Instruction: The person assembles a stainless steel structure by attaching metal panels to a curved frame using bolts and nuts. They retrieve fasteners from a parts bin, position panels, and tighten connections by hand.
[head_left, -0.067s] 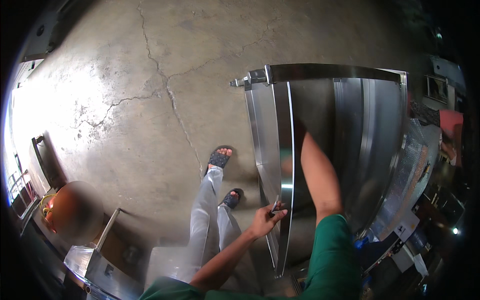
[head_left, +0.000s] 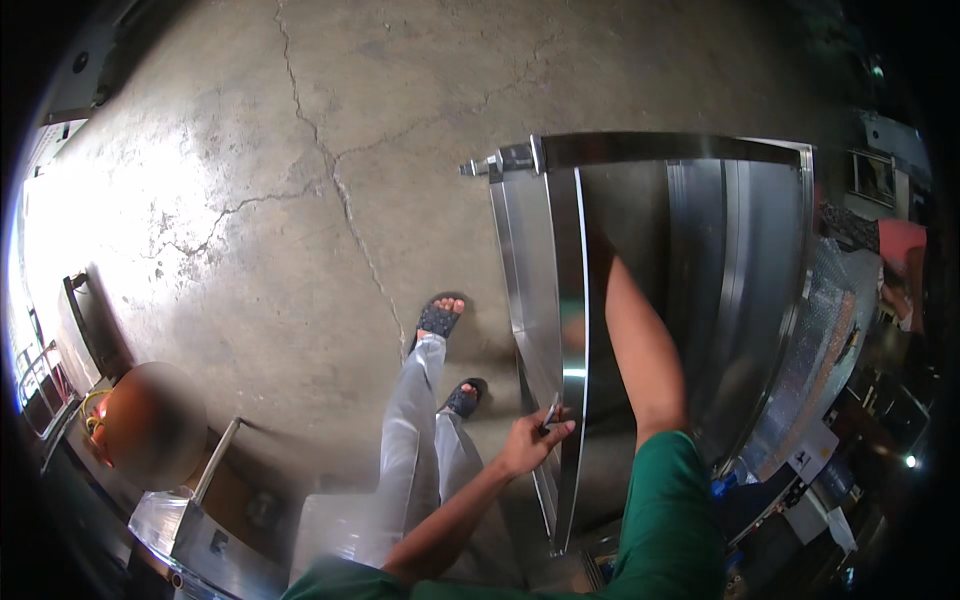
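Note:
A stainless steel frame or cabinet (head_left: 690, 148) with an open, dark interior lies at the right of the head view. Beside its near left edge is my left hand (head_left: 522, 446), fingers closed around a thin, dark-and-silver pen-like tool (head_left: 550, 412). The tool's exact kind is too small to make out. My right forearm (head_left: 645, 350) reaches over the steel rim into the cavity. Shadow inside hides my right hand, so its fingers and anything in them do not show. A threaded metal foot (head_left: 475, 166) sticks out from the frame's far left corner.
Cracked concrete floor (head_left: 240, 250) spreads around my sandalled feet (head_left: 440, 315). An orange rounded object (head_left: 150, 425) and a film-wrapped metal piece (head_left: 195, 530) stand at lower left. Bubble-wrapped material (head_left: 800, 370) leans right of the frame. A person in red (head_left: 902, 245) is at far right.
My right forearm has shifted very slightly right and the frame's far edge sits a touch lower. My left hand keeps its grip on the pen-like tool.

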